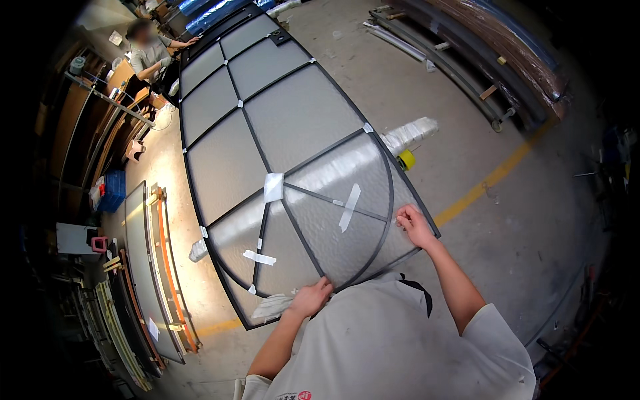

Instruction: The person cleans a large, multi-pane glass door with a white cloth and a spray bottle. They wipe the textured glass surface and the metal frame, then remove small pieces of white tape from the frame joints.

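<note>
A long glass panel [227,150] in a black frame stretches away from me, textured and crossed by dark bars. Near my end, a curved bar [389,193] forms an arch with spokes. White tape strips [350,208] lie on the glass, and a larger white patch [273,187] covers the spokes' hub. My left hand [311,297] is closed at the near edge, fingertips by the end of a spoke; what they grip is hidden. Beside its wrist lies a crumpled white cloth [272,307]. My right hand [415,227] rests at the near right corner, its fingers curled together over something too small to make out.
A wrapped roll [412,133] passes beneath the panel, with a yellow-green tape roll [405,159] beside it. Another person [150,53] works at the far left edge. Leaning panels [143,267] stand left; long wrapped profiles [480,47] lie on a rack at far right.
</note>
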Tool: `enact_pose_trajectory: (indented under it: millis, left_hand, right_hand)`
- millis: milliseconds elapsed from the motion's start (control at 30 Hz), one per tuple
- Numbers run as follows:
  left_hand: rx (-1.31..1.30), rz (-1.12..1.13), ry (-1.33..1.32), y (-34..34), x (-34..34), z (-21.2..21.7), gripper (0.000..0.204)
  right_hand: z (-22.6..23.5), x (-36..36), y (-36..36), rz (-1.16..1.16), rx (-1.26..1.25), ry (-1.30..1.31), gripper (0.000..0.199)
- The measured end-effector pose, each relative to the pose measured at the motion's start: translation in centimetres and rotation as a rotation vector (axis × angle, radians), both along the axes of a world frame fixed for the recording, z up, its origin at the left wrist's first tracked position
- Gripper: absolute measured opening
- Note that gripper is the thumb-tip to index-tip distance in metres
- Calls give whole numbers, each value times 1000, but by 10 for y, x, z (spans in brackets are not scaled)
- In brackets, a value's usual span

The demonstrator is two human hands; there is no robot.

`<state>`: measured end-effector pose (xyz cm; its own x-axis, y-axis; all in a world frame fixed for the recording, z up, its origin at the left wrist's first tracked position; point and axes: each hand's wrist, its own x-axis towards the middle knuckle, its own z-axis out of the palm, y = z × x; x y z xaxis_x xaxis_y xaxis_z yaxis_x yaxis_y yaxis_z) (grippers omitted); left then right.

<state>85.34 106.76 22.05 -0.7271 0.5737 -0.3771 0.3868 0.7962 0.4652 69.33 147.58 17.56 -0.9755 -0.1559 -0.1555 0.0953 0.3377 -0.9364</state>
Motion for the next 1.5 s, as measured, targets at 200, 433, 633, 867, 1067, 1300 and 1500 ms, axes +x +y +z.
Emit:
enact_pose_trajectory:
  millis: [200,433,633,867,1067,1300,1500]
  left_hand:
    - [3,-34,-11,-13,10,-7,17]
    - [73,-71,165,-26,27,-15,23]
    - [256,315,236,-30,38,5,18]
    - [402,793,202,-27,62,4,13]
    - [415,911,108,-7,85,-4,10]
    - [397,946,90,0,79,6,10]
    - [389,958,90,2,80,3,9]
  right_hand:
    - [9,-1,3,-231,-239,-147,8]
    - [6,-32,-50,-155,-113,-93,18]
    - [17,-70,-103,22,242,30,43]
    - [6,-130,-117,469,444,335,45]
    - [10,-164,-141,768,495,113,43]
    - [9,-175,-154,935,646,151,42]
    - [17,-181,-158,1017,686,200,40]
